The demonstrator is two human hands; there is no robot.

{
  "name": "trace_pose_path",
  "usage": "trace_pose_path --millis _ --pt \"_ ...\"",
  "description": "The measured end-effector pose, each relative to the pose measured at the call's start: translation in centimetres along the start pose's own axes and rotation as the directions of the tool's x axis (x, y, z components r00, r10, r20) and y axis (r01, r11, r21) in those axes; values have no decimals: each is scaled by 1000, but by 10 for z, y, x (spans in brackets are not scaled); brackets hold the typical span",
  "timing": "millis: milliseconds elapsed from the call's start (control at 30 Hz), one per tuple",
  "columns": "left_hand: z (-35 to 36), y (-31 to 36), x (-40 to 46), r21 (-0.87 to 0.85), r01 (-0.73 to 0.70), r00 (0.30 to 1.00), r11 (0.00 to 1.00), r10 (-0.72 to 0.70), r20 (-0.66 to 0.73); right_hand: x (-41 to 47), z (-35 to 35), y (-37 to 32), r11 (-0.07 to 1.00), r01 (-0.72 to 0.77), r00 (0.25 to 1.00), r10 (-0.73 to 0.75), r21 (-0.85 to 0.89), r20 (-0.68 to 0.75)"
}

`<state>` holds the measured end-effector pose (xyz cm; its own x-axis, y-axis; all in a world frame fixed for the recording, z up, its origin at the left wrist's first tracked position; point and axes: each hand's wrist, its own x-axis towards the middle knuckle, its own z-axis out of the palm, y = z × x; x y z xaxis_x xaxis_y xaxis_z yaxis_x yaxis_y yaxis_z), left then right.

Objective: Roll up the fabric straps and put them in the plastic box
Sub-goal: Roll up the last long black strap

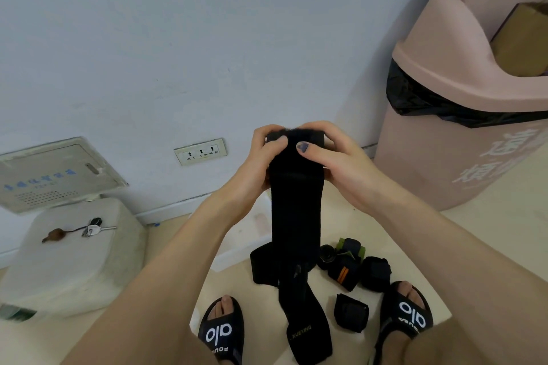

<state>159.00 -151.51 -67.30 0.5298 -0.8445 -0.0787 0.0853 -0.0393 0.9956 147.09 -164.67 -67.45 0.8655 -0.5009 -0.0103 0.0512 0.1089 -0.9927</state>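
Strap [292,216] top edge pinched in both hands' fingers [308,149], tail hanging free.

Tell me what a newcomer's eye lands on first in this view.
First, the long black strap held up at centre, its top end pinched by the left hand and the right hand while the rest hangs down to the floor between two black sandals. Next, the big pink bin with a black liner at the right. Then the rolled straps clustered on the floor by the right foot.
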Motion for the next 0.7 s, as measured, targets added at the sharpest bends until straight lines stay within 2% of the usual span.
trace_pose_path --millis 67,200,300,400,533,700 --pt "-1 -1 0 9 31 999 999 -31 -13 0 -1 1 1000 18 999 -19 25 27" --pt "0 2 1 -63 -17 999 998 14 -42 -2 -1 0 997 8 998 -14 76 69" --pt "-2 3 0 -98 -41 999 994 38 -34 -3 1 -1 991 -80 992 69 103 108" --pt "-3 4 -3 -108 -49 999 993 46 -26 -5 4 -2 985 -166 981 161 40 110" --pt "-2 5 -4 -105 -30 998 994 24 -58 -6 10 -4 996 -58 998 59 -74 11" --pt "-1 -1 -7 49 92 996 995 -92 -1 -7 6 -6 1000 0 1000 -1 -14 -9"
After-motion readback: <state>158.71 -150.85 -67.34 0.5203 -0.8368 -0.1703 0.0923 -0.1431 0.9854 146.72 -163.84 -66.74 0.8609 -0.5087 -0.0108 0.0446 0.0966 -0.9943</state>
